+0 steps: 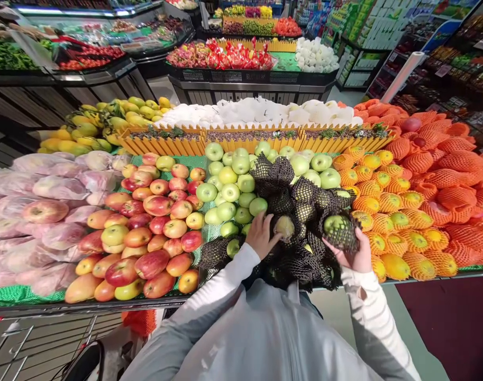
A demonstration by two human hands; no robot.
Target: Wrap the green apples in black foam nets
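My right hand (356, 254) is wrapped round a green fruit in a black foam net (338, 227), raised just over the display's front right part. Its thumb and fingers press the net from below and the side. My left hand (261, 235) reaches over the heap, fingers apart and bent, its thumb against a pale yellowish-green fruit in a black net (284, 227). I cannot make out the exact kind of these netted fruits. More black-netted fruits (304, 206) lie around and between both hands. Behind and left of my left hand are loose green apples (229, 190).
Red-yellow apples (157, 211) and bagged pinkish fruits (58, 185) lie left. Orange-netted yellow fruits (400, 217) and red-netted fruits (455, 185) lie right. A low yellow picket fence (241, 140) crosses behind. A shopping cart (54, 344) stands at the lower left.
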